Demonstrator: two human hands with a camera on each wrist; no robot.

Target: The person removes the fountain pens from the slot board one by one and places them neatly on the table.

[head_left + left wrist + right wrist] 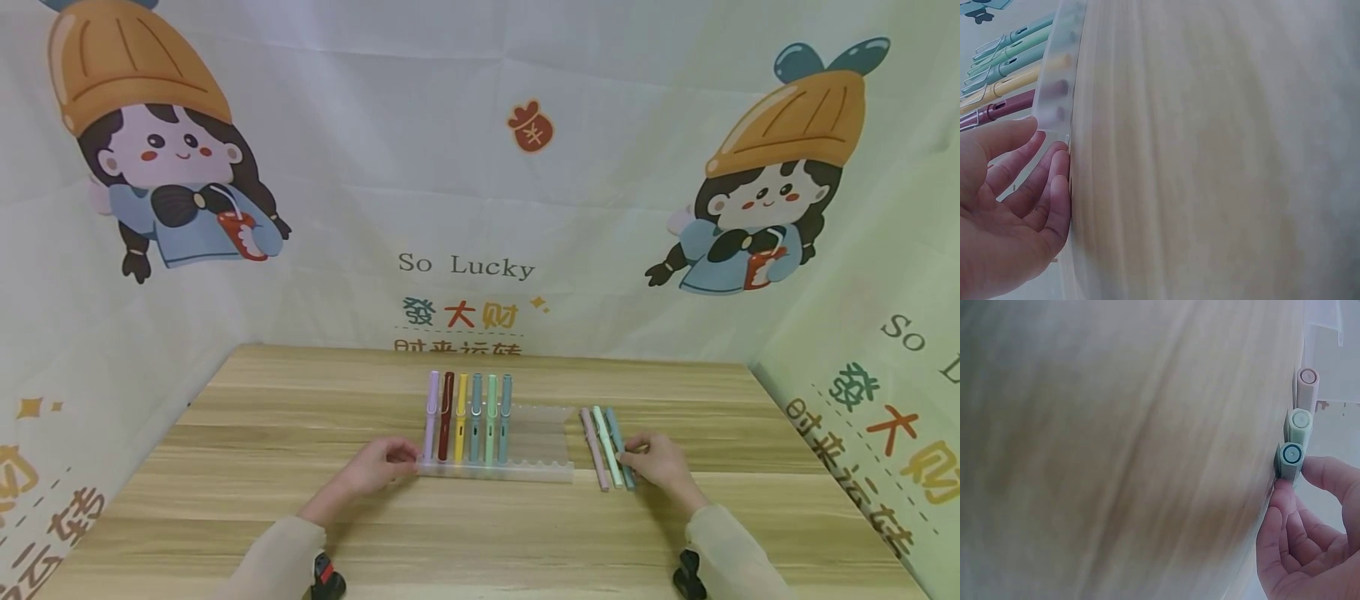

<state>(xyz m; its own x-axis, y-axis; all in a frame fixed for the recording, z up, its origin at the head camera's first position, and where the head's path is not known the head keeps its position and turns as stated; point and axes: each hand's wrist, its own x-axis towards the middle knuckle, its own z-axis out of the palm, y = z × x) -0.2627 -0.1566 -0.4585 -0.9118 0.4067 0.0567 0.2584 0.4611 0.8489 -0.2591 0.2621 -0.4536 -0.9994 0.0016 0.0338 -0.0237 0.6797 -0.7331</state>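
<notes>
A clear plastic pen rack (495,472) lies on the table, holding several capped pens side by side: lilac, dark red (447,417), yellow (461,417), green and blue-grey. At its left end my left hand (384,463) holds the corner, thumb against the edge and the other fingers loosely bent. Right of the rack lie a pink pen (595,450), a pale green pen (607,446) and a blue-grey pen (617,442). My right hand (660,463) pinches the blue-grey pen by its side between thumb and index finger, as the right wrist view shows (1291,454).
The wooden table (480,542) reaches back to a printed cloth (337,208) that hangs behind and along both sides. Notches without pens run along the right part of the rack.
</notes>
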